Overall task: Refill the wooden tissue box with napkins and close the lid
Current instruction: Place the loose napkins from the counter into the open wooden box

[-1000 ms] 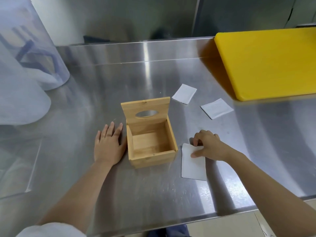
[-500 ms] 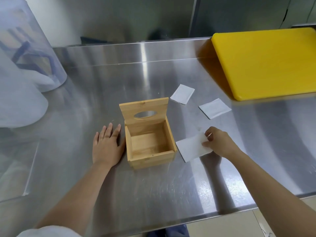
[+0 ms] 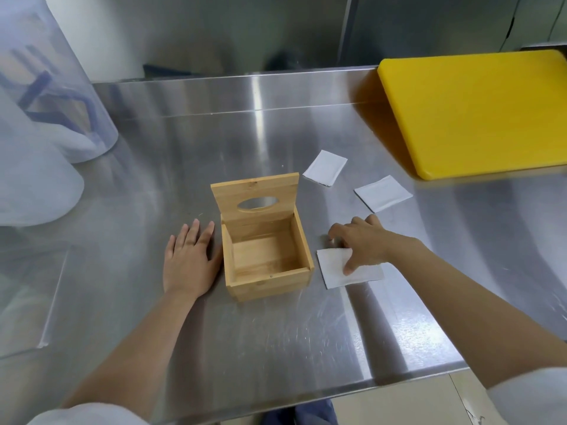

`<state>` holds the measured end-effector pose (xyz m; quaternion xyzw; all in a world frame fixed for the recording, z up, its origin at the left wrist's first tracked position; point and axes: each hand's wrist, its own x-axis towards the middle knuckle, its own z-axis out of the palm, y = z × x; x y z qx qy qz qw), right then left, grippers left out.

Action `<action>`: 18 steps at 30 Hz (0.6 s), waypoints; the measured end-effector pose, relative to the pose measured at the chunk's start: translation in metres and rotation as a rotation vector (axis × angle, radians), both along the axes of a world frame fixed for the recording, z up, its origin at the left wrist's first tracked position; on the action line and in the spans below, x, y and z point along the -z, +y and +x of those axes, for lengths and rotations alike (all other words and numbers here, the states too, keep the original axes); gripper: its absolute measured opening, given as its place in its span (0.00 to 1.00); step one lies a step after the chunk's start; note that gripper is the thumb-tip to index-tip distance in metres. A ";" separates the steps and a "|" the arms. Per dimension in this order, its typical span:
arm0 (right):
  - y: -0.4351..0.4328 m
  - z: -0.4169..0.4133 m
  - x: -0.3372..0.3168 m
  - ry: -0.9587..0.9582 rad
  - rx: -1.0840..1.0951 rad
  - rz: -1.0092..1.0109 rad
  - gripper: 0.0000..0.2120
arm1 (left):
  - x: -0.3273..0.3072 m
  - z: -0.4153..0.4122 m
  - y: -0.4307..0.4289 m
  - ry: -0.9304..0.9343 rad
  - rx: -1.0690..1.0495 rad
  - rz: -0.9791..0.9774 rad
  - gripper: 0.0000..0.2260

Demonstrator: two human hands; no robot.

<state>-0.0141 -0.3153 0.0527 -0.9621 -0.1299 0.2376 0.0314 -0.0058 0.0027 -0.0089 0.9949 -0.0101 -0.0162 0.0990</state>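
The right hand (image 3: 363, 245) lies over a white napkin (image 3: 336, 269) flat on the worktop (image 3: 276, 332). Its fingers (image 3: 337, 233) are spread and curled down past the napkin's far edge, while the thumb presses on the sheet itself; nothing is pinched or lifted yet, so the hand is loose on the paper rather than clamped on it. The napkin runs with its long axis roughly along the worktop's front edge, and its near-left corner sits just beside the right wall of the wooden tissue box (image 3: 267, 256), not touching it.

That is the relation that counts: the box opening lies directly to the left of the fingers, close by, so the napkin needs a short lift and a carry leftward over the wall. The box is empty, its lid (image 3: 254, 194) standing upright at the far side with the oval slot facing the person.

The left hand (image 3: 190, 262) lies flat, fingers together and holding nothing, against the box's left wall, likely steadying it. The right hand is the nearer one to every napkin.

Two more napkins, (image 3: 325, 167) and (image 3: 383, 193), lie farther toward the back right, before the yellow cutting board (image 3: 478, 111).
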 end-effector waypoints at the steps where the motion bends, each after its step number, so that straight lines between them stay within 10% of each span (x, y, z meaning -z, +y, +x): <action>1: 0.000 0.002 -0.001 0.025 0.005 -0.023 0.27 | 0.000 0.000 0.000 0.000 0.000 -0.001 0.24; 18: -0.016 -0.007 -0.015 0.265 0.246 0.287 0.11 | 0.001 0.001 0.000 -0.014 -0.007 -0.014 0.24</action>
